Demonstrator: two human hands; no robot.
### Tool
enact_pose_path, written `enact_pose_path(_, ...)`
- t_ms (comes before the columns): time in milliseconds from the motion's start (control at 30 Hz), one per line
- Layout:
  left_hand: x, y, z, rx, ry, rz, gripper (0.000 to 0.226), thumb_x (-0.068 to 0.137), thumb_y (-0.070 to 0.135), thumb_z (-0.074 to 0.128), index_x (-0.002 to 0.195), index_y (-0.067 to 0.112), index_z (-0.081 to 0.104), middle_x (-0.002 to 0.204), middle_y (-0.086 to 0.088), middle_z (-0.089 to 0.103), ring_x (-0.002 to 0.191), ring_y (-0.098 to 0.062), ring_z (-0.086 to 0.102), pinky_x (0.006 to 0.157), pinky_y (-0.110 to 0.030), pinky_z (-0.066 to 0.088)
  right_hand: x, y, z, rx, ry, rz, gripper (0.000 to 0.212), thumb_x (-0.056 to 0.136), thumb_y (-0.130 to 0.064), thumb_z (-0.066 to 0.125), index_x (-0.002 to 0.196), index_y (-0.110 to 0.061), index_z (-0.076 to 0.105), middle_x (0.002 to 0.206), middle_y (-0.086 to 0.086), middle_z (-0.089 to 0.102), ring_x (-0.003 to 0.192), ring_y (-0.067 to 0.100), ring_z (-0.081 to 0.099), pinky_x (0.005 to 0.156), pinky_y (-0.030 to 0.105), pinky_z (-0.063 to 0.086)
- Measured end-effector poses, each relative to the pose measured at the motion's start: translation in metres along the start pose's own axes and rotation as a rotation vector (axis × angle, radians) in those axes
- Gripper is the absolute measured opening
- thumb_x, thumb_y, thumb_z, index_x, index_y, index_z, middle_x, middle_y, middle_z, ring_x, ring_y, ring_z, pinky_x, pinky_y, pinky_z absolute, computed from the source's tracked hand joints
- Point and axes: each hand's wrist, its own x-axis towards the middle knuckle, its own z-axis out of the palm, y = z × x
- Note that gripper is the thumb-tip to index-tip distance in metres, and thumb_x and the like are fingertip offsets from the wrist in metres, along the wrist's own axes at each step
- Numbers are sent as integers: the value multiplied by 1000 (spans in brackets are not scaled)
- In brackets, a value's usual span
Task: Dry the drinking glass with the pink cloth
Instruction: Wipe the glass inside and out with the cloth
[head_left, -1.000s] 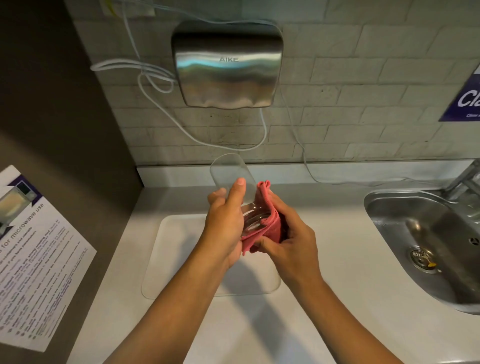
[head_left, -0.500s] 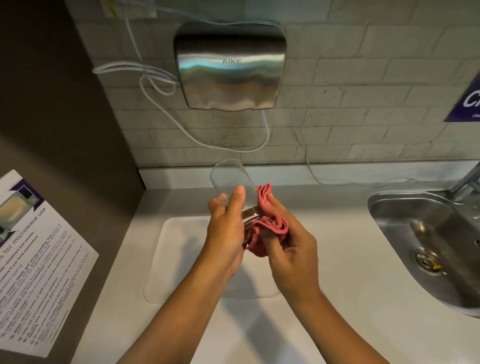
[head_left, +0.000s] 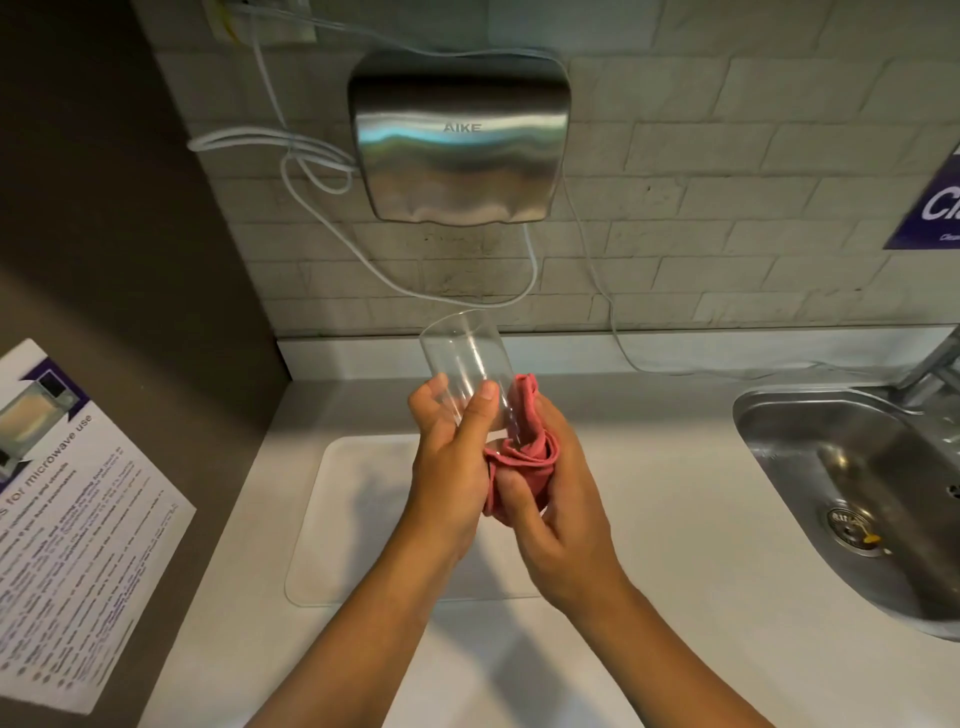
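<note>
A clear drinking glass (head_left: 462, 353) is held above the white counter, tilted with its open rim pointing away from me toward the wall. My left hand (head_left: 452, 467) grips its lower body, thumb across the front. My right hand (head_left: 556, 514) clutches the bunched pink cloth (head_left: 524, 452) and presses it against the glass's base and right side. The base of the glass is hidden by the cloth and my fingers.
A clear mat (head_left: 358, 519) lies on the counter (head_left: 649, 519) under my hands. A steel sink (head_left: 857, 478) is at the right. A steel hand dryer (head_left: 460, 140) with loose white cables (head_left: 291, 171) hangs on the tiled wall. A printed notice (head_left: 67, 530) is on the left panel.
The cloth has slid from the glass's side down around its base. My left hand has turned the glass a little, so more of its upper body shows.
</note>
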Motion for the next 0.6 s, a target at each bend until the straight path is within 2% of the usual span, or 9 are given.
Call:
enact_pose_path(100, -2, -3, -5, 123, -77, 79, 73, 83, 67, 68, 143, 39, 39, 138, 1, 64, 115, -17, 76, 99, -45, 61, 13, 0, -5, 149, 50, 122, 50, 109, -28, 46, 158, -23, 50, 151, -7, 67, 138, 8, 66, 118, 40, 54)
enact_pose_path(167, -2, -2, -10, 159, -112, 128, 82, 79, 68, 68, 146, 32, 38, 135, -1, 63, 116, -15, 73, 100, -43, 60, 15, -4, -6, 164, 56, 141, 50, 109, -30, 43, 157, -21, 52, 148, -5, 69, 137, 10, 67, 118, 42, 54)
enact_pose_path(267, 5, 3, -19, 179, -107, 185, 68, 87, 58, 67, 143, 29, 43, 125, -2, 65, 107, -13, 74, 87, -32, 61, -1, -3, 3, 94, -50, 115, 59, 110, -24, 44, 169, -21, 34, 169, -12, 50, 156, 2, 46, 128, 26, 39)
enact_pose_path(300, 6, 3, -20, 181, -96, 192, 62, 91, 52, 65, 143, 27, 43, 124, -5, 64, 108, -14, 73, 88, -33, 62, -7, -2, 6, 102, -80, 122, 61, 111, -25, 44, 170, -23, 30, 171, -15, 45, 158, 0, 42, 129, 22, 36)
enact_pose_path(367, 3, -4, -20, 190, -113, 180, 60, 93, 44, 63, 145, 29, 40, 129, -7, 60, 118, -19, 69, 101, -42, 60, -7, 1, 8, 203, -65, 182, 57, 112, -33, 47, 168, -26, 35, 168, -16, 50, 156, 1, 46, 126, 23, 42)
enact_pose_path(433, -4, -12, -15, 181, -168, 157, 63, 92, 41, 65, 147, 35, 34, 140, -6, 54, 131, -20, 62, 111, -47, 55, 3, -1, 4, 330, 24, 279, 51, 112, -44, 46, 159, -26, 49, 156, -11, 63, 147, 11, 60, 116, 36, 56)
enact_pose_path(500, -5, -18, -14, 155, -179, 158, 65, 92, 42, 68, 147, 36, 35, 145, -9, 53, 136, -26, 59, 112, -48, 53, 9, 0, 2, 359, 56, 349, 55, 106, -49, 40, 150, -24, 60, 141, -4, 75, 134, 18, 72, 110, 56, 59)
enact_pose_path(533, -2, -19, -15, 138, -162, 167, 64, 92, 43, 68, 148, 32, 37, 142, -9, 56, 135, -29, 60, 110, -46, 54, 8, 1, 3, 347, 50, 345, 51, 108, -50, 39, 145, -26, 63, 133, -4, 79, 126, 16, 76, 107, 55, 62)
enact_pose_path(600, 7, -17, -18, 98, -120, 191, 60, 95, 41, 65, 147, 25, 42, 138, -11, 59, 130, -33, 63, 106, -44, 56, -1, 1, 8, 262, 17, 322, 39, 114, -49, 40, 142, -34, 63, 125, -15, 80, 119, 6, 77, 100, 28, 64)
